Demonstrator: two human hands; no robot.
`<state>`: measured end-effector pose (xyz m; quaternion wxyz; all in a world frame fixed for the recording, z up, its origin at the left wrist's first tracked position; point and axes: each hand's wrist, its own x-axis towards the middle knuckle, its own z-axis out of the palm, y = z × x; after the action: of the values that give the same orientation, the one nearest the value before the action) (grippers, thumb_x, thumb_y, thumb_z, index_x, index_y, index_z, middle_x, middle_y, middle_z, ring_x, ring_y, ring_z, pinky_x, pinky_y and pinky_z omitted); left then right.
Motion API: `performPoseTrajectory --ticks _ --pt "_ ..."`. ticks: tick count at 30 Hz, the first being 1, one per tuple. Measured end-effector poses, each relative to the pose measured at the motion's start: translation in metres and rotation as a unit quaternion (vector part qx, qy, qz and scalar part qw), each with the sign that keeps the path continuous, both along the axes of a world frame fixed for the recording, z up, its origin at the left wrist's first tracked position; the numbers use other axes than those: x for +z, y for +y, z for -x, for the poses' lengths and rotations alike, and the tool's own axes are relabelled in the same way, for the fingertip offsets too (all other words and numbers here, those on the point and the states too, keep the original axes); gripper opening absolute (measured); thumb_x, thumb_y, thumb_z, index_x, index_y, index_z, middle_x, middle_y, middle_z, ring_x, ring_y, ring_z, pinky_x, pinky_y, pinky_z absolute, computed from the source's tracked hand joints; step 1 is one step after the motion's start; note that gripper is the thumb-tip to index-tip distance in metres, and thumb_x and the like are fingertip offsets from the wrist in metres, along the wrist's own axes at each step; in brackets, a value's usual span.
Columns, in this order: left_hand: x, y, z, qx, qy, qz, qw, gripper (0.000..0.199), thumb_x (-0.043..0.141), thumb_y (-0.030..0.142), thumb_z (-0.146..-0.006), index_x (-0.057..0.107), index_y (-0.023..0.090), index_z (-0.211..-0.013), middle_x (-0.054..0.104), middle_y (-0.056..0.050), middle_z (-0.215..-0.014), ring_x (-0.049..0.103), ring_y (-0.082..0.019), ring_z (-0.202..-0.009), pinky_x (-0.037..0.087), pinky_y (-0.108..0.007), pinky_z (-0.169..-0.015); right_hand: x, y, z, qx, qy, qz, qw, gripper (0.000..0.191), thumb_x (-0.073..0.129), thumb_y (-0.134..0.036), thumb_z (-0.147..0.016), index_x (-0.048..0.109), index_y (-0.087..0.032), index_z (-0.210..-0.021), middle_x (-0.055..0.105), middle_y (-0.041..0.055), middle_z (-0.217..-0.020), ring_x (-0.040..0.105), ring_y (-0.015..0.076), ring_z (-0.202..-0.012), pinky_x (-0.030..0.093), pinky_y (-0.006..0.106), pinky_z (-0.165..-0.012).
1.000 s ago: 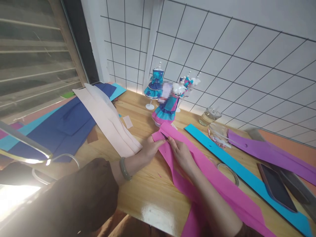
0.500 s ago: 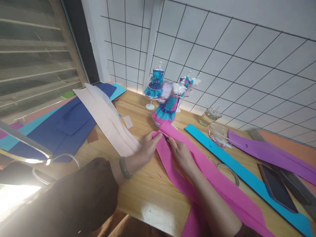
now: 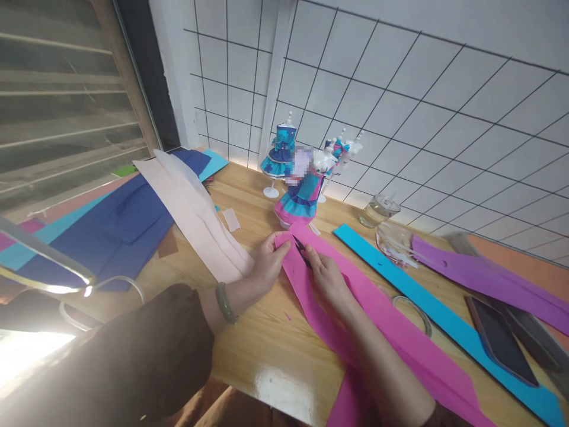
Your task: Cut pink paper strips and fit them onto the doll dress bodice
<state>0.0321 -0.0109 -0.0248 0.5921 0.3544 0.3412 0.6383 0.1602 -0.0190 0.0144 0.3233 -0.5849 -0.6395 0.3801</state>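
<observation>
A long strip of bright pink fabric (image 3: 377, 308) runs from the near right edge up to both hands. My left hand (image 3: 270, 261), with a green bangle at its wrist, pinches the far end of this strip between thumb and fingers. Small dark scissors (image 3: 300, 248) are gripped in my right hand (image 3: 326, 276). Their blades point up and left, lying over the pink fabric just right of my left thumb. The handles are mostly hidden inside my right fingers.
Behind the hands stand small dress forms (image 3: 300, 198) in blue and pink dresses. Pale pink fabric (image 3: 195, 219) and navy fabric (image 3: 111, 231) lie left. To the right are a blue strip (image 3: 400, 284), a glass (image 3: 377, 210), a phone (image 3: 500, 338) and purple fabric (image 3: 480, 270).
The scissors show more of their blades now, drawn slightly away from my left thumb. Both hands still hold what they held, in nearly the same place.
</observation>
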Motion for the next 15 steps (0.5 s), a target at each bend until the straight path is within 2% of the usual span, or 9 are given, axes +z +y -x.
performPoseTrajectory --ticks 7,12,15 --pt "0.001 0.002 0.001 -0.011 -0.018 0.006 1.0 0.033 0.063 0.028 -0.074 0.059 0.018 -0.104 0.064 -0.006 -0.102 0.058 -0.018 -0.093 0.044 -0.03 -0.083 0.004 -0.004 0.004 0.015 0.057 0.008 0.998 0.051 0.035 -0.057 -0.084 0.067 -0.018 -0.079 0.066 0.0046 -0.075 0.059 0.022 -0.08 0.041 0.028 -0.07" --pt "0.005 0.0 -0.001 -0.017 -0.026 0.02 0.999 0.029 0.065 0.028 -0.072 0.06 0.018 -0.099 0.064 -0.003 -0.094 0.059 -0.016 -0.086 0.044 -0.027 -0.078 0.013 -0.006 0.008 0.011 0.05 0.042 0.998 0.053 0.037 -0.06 -0.08 0.062 -0.016 -0.069 0.059 0.0013 -0.06 0.052 0.018 -0.062 0.038 0.026 -0.057" --pt "0.006 -0.001 -0.001 -0.025 -0.029 0.022 0.999 0.029 0.065 0.027 -0.072 0.059 0.018 -0.099 0.064 -0.003 -0.092 0.059 -0.015 -0.084 0.044 -0.028 -0.077 0.013 -0.005 0.009 0.011 0.051 0.036 0.998 0.052 0.038 -0.061 -0.079 0.059 -0.016 -0.064 0.057 0.0004 -0.059 0.05 0.0167 -0.059 0.036 0.026 -0.055"
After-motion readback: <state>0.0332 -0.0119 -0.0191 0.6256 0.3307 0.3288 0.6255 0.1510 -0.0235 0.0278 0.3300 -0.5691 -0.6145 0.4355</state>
